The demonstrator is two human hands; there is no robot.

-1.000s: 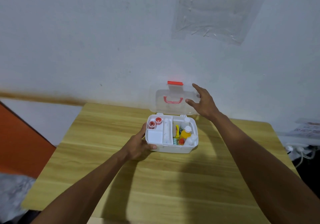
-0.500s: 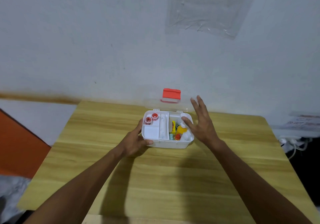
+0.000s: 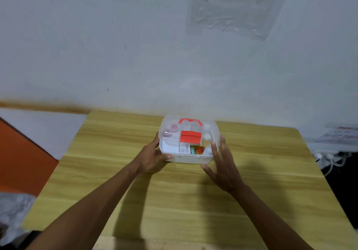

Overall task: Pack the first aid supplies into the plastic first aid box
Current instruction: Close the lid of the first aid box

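A white plastic first aid box point(image 3: 190, 159) stands near the far middle of the wooden table point(image 3: 174, 201). Its clear lid point(image 3: 211, 131) lies down over the box, with a red handle point(image 3: 190, 121) and a red latch point(image 3: 190, 136) on top. Through the lid I see small bottles, red-capped items and a yellow bottle. My left hand point(image 3: 153, 157) grips the box's left front corner, thumb along the front wall. My right hand point(image 3: 222, 162) has straight spread fingers, their tips touching the box's right side.
A white wall rises just behind the table, with a clear plastic sheet point(image 3: 238, 7) stuck to it. White plugs and cables point(image 3: 329, 157) sit off the table's right edge. An orange surface point(image 3: 21, 153) stands to the left.
The lid stood upright with my right hand on it; it has swung down over the box. My right hand has dropped to the box's right side. My left hand stays on the box.
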